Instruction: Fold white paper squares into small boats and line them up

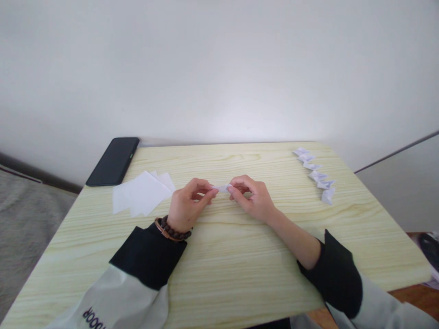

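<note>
A small folded piece of white paper (222,188) is pinched between both hands just above the middle of the light wooden table (226,269). My left hand (188,205), with a beaded bracelet at the wrist, grips its left end with closed fingers. My right hand (252,196) pinches the right end. Most of the paper is hidden by my fingertips.
A small stack of white paper squares (140,194) lies at the left. A black phone (114,161) overhangs the table's back left corner. A row of several folded paper pieces (317,174) runs along the back right. A white wall stands behind.
</note>
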Tool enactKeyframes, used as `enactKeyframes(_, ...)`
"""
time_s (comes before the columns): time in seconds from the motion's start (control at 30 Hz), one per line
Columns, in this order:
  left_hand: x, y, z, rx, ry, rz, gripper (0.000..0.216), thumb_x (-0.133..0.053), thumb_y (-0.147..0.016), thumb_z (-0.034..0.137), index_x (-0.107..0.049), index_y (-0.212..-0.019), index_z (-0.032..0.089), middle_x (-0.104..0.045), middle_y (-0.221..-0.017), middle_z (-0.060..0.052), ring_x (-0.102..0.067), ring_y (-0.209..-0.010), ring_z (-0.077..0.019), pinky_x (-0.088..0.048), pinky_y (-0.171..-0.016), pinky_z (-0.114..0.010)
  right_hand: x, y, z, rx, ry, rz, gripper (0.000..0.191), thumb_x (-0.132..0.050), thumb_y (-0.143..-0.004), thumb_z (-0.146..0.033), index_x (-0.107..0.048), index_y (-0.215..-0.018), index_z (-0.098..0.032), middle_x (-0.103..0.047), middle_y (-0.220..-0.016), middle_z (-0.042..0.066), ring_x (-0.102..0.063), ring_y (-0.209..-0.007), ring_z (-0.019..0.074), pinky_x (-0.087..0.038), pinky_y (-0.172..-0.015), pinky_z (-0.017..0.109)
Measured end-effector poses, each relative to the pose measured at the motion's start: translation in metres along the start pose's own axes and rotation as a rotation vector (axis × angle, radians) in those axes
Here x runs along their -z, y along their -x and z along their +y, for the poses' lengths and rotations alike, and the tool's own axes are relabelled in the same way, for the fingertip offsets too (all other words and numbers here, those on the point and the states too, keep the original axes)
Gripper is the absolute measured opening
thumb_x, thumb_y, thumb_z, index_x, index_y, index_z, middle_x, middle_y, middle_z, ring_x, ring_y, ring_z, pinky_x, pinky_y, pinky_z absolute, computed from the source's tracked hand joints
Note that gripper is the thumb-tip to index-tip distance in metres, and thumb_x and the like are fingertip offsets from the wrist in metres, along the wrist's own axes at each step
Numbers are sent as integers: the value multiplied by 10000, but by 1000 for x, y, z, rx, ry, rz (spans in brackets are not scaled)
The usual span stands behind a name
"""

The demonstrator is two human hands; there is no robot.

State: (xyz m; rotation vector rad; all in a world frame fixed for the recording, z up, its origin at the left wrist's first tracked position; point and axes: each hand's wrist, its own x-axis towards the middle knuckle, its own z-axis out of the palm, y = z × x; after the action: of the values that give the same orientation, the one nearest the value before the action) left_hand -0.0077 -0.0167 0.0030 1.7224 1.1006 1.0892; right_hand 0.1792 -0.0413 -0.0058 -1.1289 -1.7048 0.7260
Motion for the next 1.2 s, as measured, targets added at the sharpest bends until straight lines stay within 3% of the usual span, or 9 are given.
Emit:
enactKeyframes(0.27,1,-1,5,-127,-176,9,177,-617,-791,338,-648,-812,165,-703,-946,-63,-665,-767,-143,-547,-555,-188,1,1,-4,-18,-40,42,90,-532,-853,-268,-546,-882,-184,-643,-716,3,-645,-563,90,-504,-494,164)
enactKeyframes(0.53,3,-1,3,-303,-254,19,155,-570,-825,277,-687,-832,176,-696,-967,-68,-652,-814,-141,-537,-572,-184,1,0,-5,-18,-9,68,115,-533,-853,-287,-558,-886,-180,-639,-662,-5,-640,-541,94,-482,-462,159)
enactKeyframes(0.67,3,-1,4,-282,-260,-15,164,-530,-849,251,-675,-873,178,-688,-979,-69,-641,-854,-142,-532,-617,-197,1,0,-6,-17,3,52,129,-526,-857,-307,-558,-878,-184,-638,-653,-3,-640,-537,100,-483,-468,169)
enactKeyframes(0.87,0,0,4,-103,-216,28,158,-578,-814,324,-569,-858,172,-689,-981,-67,-656,-792,-145,-526,-571,-207,1,0,-5,-7,-5,46,130,-531,-856,-307,-561,-874,-182,-634,-665,-1,-643,-543,99,-485,-481,168)
enactKeyframes(1.2,1,-1,4,-126,-232,-7,141,-553,-832,298,-612,-838,170,-687,-1002,-61,-649,-810,-135,-521,-592,-193,1,1,-5,-12,-2,45,130,-531,-858,-304,-569,-871,-181,-644,-672,-1,-636,-522,90,-480,-464,159)
